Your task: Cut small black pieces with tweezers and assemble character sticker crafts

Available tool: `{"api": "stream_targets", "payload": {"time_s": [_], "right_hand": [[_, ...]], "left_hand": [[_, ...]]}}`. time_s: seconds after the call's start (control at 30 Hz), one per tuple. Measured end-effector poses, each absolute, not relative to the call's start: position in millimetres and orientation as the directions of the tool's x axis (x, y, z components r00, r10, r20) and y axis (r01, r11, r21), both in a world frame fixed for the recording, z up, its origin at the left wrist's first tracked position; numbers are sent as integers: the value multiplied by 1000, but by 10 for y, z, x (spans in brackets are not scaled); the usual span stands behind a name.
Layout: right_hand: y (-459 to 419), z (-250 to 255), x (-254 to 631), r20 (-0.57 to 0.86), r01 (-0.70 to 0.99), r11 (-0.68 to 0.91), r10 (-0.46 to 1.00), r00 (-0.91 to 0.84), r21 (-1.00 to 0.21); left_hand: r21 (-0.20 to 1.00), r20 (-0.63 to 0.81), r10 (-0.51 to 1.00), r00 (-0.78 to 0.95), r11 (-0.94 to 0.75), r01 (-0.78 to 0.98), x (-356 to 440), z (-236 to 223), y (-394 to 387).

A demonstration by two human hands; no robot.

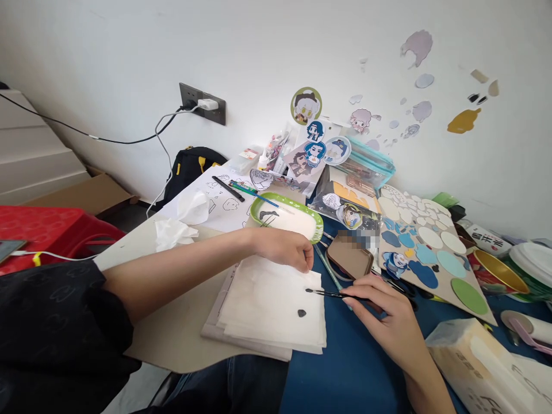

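In the head view, the left hand is reaching in from the left and hovering over or resting at the far right corner of a stack of white sheets; which of these cannot be told. Its fingers are curling closed, thumb and forefinger meeting, and whether they are pinching anything small is not clear. The right hand is clamping a thin black brush between thumb and fingers, the dark tip pointing left over the right side of the stack. A small black piece is lying on the top sheet, nearer the stack's right edge and apart from the brush tip.

The stack is lying close to the desk's near edge, its right side reaching a blue mat. Beyond its far edge, a green-rimmed tray is holding a dark shape on its white inside, and a blue stick is crossing the rim. Toward the desk's far left corner, a black pen is lying on a drawn-on sheet, with crumpled tissues near the left edge. A brown case is resting just beyond the right hand, while a board of cut-outs and a tissue pack are occupying the right side.
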State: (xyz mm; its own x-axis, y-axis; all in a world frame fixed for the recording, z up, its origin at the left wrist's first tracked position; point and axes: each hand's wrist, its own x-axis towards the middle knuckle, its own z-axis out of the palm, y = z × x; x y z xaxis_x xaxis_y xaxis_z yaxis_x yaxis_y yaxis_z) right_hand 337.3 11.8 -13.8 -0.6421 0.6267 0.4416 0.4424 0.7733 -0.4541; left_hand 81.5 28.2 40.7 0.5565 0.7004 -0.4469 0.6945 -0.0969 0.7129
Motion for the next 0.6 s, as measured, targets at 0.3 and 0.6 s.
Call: {"api": "stream_targets", "payload": {"time_s": [0.3,0.6], "right_hand": [[-144,-306,3576,715,515,856,336,-613,40],[-186,-298,3511,617,401,897,211,-758,186]], "left_hand": [[749,-376,705,601,-150,645,804,359,304],[768,-307,718,624,-201,608,812,269,345]]}}
